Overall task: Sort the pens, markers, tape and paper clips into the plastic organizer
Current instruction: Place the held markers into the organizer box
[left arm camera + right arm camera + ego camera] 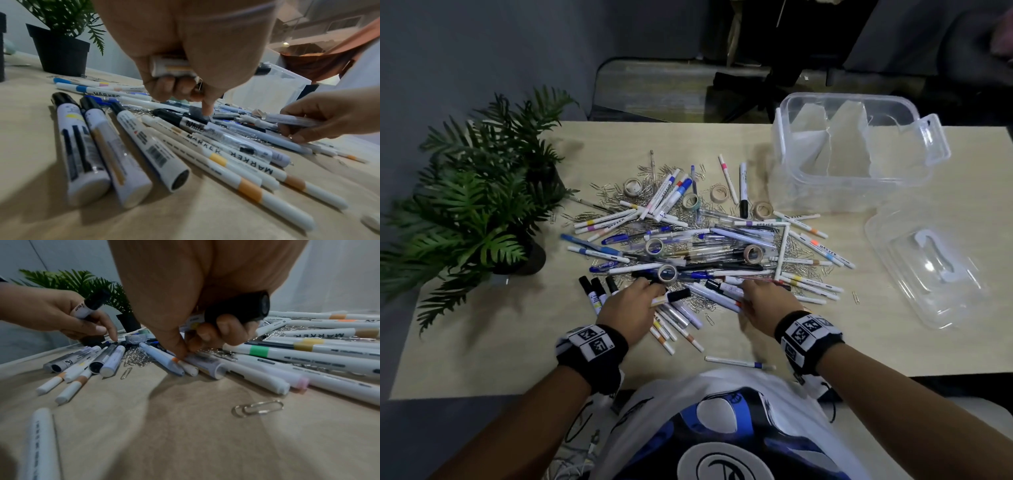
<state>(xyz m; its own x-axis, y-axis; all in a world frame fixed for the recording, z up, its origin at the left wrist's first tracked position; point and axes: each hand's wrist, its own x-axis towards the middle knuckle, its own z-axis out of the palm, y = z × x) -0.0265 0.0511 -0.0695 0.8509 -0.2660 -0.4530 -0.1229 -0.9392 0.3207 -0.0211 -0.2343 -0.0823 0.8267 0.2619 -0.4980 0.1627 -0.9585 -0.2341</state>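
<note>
A black-capped marker (pixel 671 297) is gripped in the left hand (pixel 631 308), index finger extended onto the pile (pixel 688 240) of pens, markers, tape rolls and paper clips on the table (pixel 500 342). A second black-capped marker (pixel 236 311) is clutched by the right hand (pixel 767 301), thumb pressed on an orange-banded marker (pixel 186 365). The plastic organizer (pixel 852 154) is seen far right, lid (pixel 928 270) beside it.

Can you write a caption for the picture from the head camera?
Both hands, left hand and right hand, grab markers from a messy pile beside the empty plastic organizer.

Markers (pixel 127 155) under two busy hands (pixel 185 48)
</note>
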